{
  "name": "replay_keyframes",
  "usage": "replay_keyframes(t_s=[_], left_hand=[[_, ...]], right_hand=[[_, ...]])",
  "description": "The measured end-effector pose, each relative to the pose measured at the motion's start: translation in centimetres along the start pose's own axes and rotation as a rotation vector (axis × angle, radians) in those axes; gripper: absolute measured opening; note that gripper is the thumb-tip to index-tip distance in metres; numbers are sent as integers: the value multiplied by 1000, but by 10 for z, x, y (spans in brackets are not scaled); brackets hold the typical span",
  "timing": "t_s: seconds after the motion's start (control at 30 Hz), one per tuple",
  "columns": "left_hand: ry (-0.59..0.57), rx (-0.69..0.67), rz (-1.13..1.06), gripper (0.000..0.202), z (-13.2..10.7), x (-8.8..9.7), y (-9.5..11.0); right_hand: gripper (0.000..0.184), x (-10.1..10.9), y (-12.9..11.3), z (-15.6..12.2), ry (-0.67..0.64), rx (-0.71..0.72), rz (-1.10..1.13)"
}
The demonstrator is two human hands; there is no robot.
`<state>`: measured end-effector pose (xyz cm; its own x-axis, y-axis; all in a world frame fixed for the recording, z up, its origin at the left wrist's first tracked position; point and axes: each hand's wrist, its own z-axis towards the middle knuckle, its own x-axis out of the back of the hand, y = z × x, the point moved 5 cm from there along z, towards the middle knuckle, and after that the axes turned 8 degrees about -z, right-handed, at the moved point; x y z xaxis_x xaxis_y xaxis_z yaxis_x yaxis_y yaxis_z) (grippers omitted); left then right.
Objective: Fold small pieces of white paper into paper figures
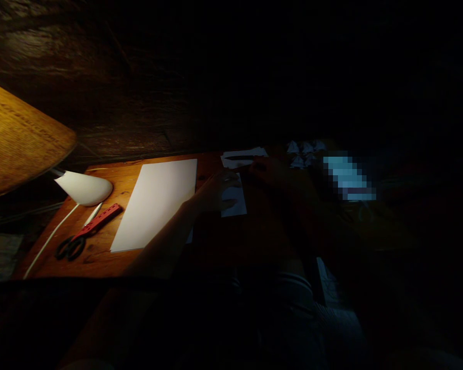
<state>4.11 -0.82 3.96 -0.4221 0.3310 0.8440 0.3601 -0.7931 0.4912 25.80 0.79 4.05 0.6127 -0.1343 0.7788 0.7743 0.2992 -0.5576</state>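
We press on a small paper slip (235, 203) in the gloom.
Our left hand (215, 192) lies on it, our right hand (269, 172) just beyond; too dark to tell if fingers grip; steadying seems needed.

Dim home craft desk: wooden tabletop (162, 160), lamp (85, 187), paper (156, 203), scissors (71, 246), red ruler (100, 220), wood floor (100, 103).

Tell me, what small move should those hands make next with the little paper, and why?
Probably slide the small paper leftward, toward the lamp. The left hand rests on it and the right hand sits just beyond, but both lie in deep shadow, while the light falls on the large white sheet.
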Motion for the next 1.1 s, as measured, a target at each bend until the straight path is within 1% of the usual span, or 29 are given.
replay_keyframes(t_s=[0.17,0.37,0.57,0.77,0.93,1.1], left_hand=[[-8,-21,-39,45,1,0,5],[-10,-5,-26,49,2,-1,3],[-22,57,18,65,3,-4,-2],[-51,95,44,72,4,-7,-5],[-51,114,39,76,5,-10,-7],[-56,123,37,87,5,-9,-10]], right_hand=[[11,0,-1,0,-6,-6,-11],[11,-1,-4,1,-23,4,-28],[12,-2,-4,0,-35,6,-68],[10,-6,-1,3,-38,11,-81],[13,-5,-2,2,-43,24,-85],[12,-4,-4,1,-42,17,-102]])
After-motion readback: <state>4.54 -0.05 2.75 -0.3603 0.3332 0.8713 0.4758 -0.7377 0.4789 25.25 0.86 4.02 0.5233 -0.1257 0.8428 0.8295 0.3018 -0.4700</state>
